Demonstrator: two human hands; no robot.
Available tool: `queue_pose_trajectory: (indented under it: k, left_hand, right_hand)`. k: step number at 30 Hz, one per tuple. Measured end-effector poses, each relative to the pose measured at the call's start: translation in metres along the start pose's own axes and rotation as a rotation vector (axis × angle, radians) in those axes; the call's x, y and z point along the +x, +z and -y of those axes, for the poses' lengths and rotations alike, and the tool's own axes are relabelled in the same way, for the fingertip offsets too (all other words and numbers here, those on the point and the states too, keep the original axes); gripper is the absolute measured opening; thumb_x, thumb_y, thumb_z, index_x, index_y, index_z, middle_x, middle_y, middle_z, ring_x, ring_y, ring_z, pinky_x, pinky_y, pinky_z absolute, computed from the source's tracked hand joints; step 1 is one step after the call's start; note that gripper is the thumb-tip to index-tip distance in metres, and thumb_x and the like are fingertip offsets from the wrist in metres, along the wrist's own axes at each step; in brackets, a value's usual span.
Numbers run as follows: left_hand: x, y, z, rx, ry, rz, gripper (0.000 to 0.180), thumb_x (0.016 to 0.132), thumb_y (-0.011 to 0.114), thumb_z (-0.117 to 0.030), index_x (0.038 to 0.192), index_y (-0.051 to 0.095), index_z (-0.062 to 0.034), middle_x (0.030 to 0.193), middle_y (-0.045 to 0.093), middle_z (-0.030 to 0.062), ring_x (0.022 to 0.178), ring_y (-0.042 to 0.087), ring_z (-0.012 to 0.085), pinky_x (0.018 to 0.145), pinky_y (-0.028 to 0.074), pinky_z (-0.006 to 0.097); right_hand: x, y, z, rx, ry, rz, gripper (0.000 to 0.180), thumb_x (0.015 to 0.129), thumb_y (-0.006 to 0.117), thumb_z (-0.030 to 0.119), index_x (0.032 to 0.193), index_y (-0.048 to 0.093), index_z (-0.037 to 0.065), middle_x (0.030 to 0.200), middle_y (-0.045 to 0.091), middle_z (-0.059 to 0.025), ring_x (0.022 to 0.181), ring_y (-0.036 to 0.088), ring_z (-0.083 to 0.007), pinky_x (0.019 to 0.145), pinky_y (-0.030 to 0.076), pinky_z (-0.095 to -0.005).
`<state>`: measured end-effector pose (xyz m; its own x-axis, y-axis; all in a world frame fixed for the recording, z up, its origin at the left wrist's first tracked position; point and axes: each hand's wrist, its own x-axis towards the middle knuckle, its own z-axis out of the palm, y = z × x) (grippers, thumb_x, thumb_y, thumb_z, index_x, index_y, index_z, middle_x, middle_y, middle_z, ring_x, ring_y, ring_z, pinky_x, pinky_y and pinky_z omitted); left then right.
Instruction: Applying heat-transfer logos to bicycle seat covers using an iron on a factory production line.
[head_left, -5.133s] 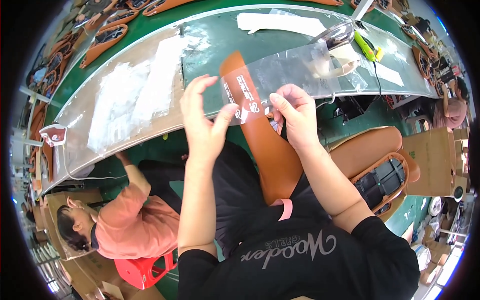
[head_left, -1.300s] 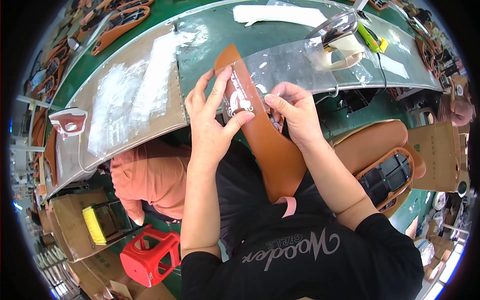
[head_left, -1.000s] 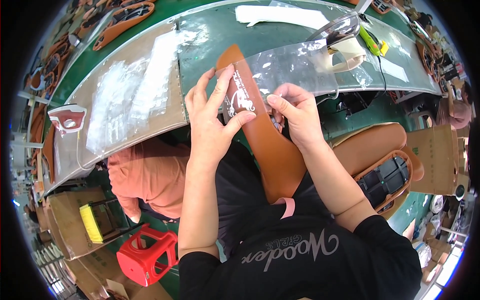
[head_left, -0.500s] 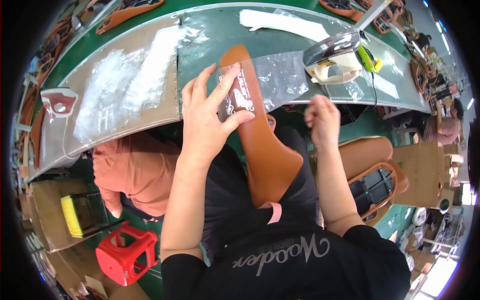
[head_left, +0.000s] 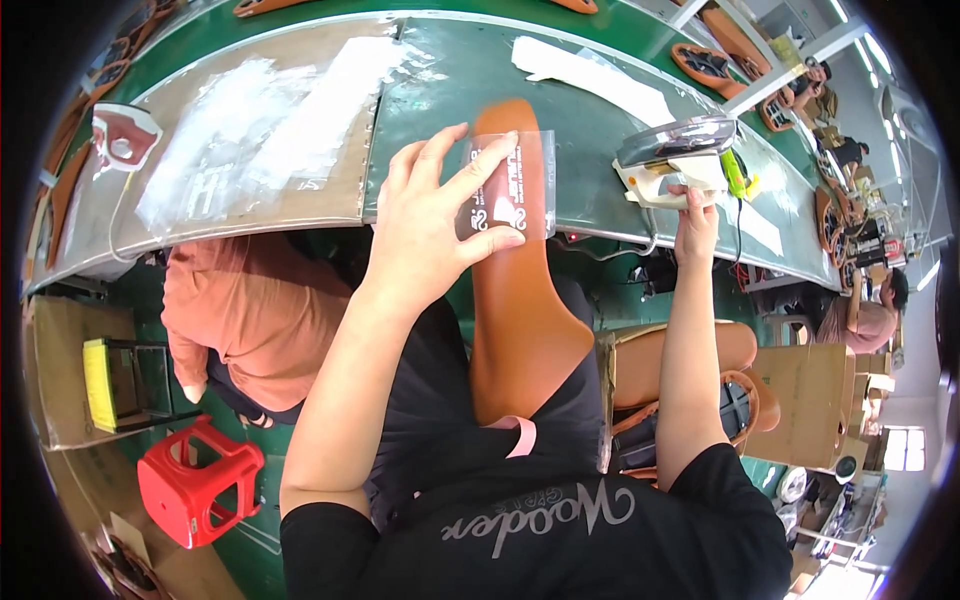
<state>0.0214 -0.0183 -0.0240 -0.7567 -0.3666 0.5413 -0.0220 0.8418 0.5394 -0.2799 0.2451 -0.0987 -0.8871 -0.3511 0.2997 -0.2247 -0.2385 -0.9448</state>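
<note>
A long brown seat cover or saddle (head_left: 525, 335) with a smooth leather look rests across my lap, its narrow end on the table edge. Over that end lies a clear transfer film (head_left: 548, 200) with white printing. My left hand (head_left: 440, 205) presses the film flat with spread fingers, thumb and index finger on it. At the right, my right hand (head_left: 696, 222) has its fingers around the cream handle of a clothes iron (head_left: 672, 160). The iron lies tipped on the table, its shiny metal sole turned up and away from me.
The green table (head_left: 440, 150) holds white sheets (head_left: 590, 78) at the back and clear film pieces (head_left: 240, 140) on the left. Another iron (head_left: 127, 138) stands far left. A person in an orange top (head_left: 255, 310) sits beside me, near a red stool (head_left: 195, 480). Brown seats (head_left: 690, 365) fill a carton at right.
My right hand has moved from in front of the table to the iron's handle and closed on it. The film's loose right part no longer stretches toward the iron. My left hand still presses the film.
</note>
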Motion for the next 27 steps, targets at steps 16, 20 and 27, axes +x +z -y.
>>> queue_pose_trajectory:
  k: [16,20,27]
  left_hand:
    - [-0.001,0.006,0.004,-0.037,0.054,-0.025,0.074,0.062,0.077,-0.038,0.131,0.048,-0.0322,0.133,0.043,0.0112,0.120,0.038,0.0360,0.099,0.034,0.047]
    - [-0.005,0.004,0.007,-0.008,0.035,-0.031,0.074,0.064,0.076,-0.037,0.132,0.047,-0.0334,0.133,0.043,0.0108,0.121,0.038,0.0351,0.099,0.034,0.048]
    - [-0.005,0.006,0.006,-0.021,0.048,-0.043,0.074,0.064,0.075,-0.038,0.132,0.046,-0.0343,0.132,0.043,0.0100,0.120,0.039,0.0326,0.099,0.034,0.047]
  right_hand:
    - [-0.058,0.107,0.240,-0.822,-0.267,0.637,0.049,0.072,0.076,0.029,0.103,0.061,-0.005,0.084,0.063,-0.0045,0.071,0.056,-0.0108,0.065,0.044,-0.0248]
    - [-0.062,0.154,0.263,-1.245,-0.584,0.919,0.042,0.063,0.080,0.027,0.090,0.061,0.001,0.073,0.059,-0.0125,0.065,0.058,-0.0297,0.059,0.045,-0.0317]
    - [-0.068,0.183,0.272,-1.483,-0.665,1.095,0.041,0.064,0.078,0.031,0.072,0.049,0.004,0.066,0.053,-0.0132,0.063,0.054,-0.0361,0.053,0.042,-0.0405]
